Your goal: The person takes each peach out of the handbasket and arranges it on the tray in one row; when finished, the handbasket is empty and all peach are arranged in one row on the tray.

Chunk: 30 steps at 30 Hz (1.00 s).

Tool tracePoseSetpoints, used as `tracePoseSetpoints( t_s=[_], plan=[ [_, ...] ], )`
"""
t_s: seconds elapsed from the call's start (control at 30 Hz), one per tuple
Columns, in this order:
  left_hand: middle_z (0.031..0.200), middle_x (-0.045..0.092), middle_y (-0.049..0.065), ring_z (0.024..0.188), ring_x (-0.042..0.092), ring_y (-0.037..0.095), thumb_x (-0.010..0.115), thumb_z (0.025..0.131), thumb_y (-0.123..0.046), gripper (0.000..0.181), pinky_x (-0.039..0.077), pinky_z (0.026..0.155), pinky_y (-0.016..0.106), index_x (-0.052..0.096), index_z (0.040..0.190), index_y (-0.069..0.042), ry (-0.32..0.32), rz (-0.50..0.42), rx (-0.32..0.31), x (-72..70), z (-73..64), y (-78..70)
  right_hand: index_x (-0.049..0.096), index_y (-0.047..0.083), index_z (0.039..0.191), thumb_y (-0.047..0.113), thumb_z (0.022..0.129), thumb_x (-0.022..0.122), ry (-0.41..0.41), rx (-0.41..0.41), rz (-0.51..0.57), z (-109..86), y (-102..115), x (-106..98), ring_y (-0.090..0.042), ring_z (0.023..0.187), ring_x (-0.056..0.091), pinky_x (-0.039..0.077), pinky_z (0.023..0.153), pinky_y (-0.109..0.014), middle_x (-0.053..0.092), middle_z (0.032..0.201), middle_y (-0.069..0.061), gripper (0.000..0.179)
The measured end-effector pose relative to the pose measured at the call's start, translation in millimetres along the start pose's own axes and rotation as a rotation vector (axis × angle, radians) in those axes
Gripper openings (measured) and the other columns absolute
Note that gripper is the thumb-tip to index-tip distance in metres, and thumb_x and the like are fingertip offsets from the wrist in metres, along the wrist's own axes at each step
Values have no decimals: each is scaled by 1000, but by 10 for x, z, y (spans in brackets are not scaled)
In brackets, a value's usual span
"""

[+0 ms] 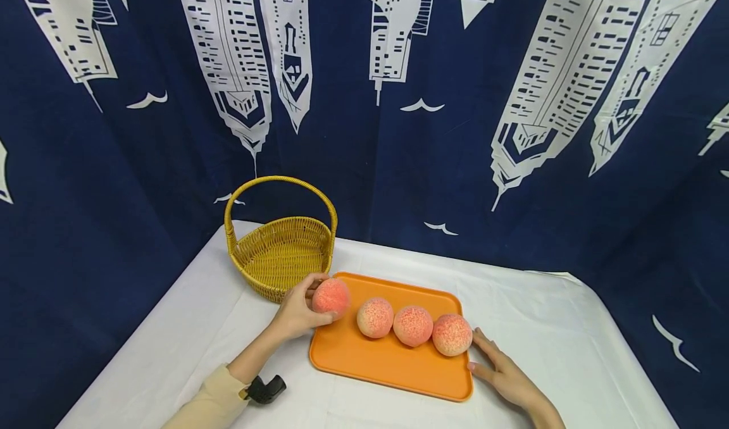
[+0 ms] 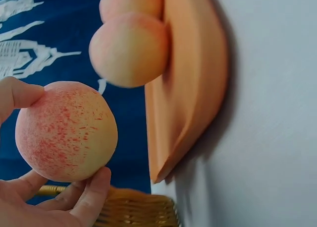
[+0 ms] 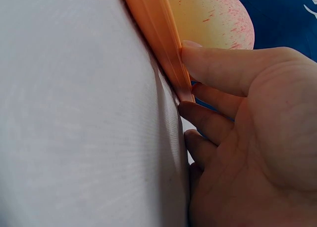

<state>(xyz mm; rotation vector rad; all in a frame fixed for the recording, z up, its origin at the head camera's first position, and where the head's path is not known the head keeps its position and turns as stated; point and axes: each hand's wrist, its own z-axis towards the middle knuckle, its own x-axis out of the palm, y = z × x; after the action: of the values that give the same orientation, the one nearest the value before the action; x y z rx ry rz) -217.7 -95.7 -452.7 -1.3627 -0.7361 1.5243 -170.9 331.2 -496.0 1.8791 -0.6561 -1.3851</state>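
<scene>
My left hand [image 1: 299,309] grips a pink and cream peach [image 1: 331,297] between thumb and fingers, over the left end of an orange tray [image 1: 387,378]. The left wrist view shows this peach [image 2: 67,131] held apart from the tray. Three more peaches lie in a row on the tray: a paler one [image 1: 375,317], a middle one [image 1: 412,326] and a right one [image 1: 452,335]. At the tray's right end, my right hand [image 1: 507,375] touches the rim with its thumb. Its loosely bent fingers rest beside the tray, close to the right peach.
A yellow wicker basket [image 1: 281,252] with a tall arched handle stands behind and left of the tray, close to my left hand. White cloth [image 1: 273,410] covers the table. A dark blue curtain with white building prints [image 1: 387,163] hangs behind it.
</scene>
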Motion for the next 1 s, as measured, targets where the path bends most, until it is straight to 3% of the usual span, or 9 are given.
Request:
tracePoseSetpoints(
  t_s=[0.2,0.37,1.0],
  plan=[
    [109,65,9,91,60,20,88,62,-11,67,52,82,38,60,124,-12,-20,80,-17,142,-19,37,28,0,152,26,94,63,1,0,6,-1,0,0,-55,144,-5,-3,112,-70,7,159,-27,73],
    [111,65,8,89,57,18,88,64,-11,69,50,78,34,60,126,-10,-20,108,-43,210,-7,96,28,0,152,25,93,64,-4,-2,3,-5,3,5,-55,143,-4,-3,112,-70,7,159,-28,73],
    [108,65,14,92,62,22,87,66,-11,62,53,81,38,59,121,-3,-34,71,-42,326,1,217,32,1,151,26,92,64,-32,-31,-13,-11,-16,22,-56,143,-2,0,111,-71,10,159,-28,71]
  ],
)
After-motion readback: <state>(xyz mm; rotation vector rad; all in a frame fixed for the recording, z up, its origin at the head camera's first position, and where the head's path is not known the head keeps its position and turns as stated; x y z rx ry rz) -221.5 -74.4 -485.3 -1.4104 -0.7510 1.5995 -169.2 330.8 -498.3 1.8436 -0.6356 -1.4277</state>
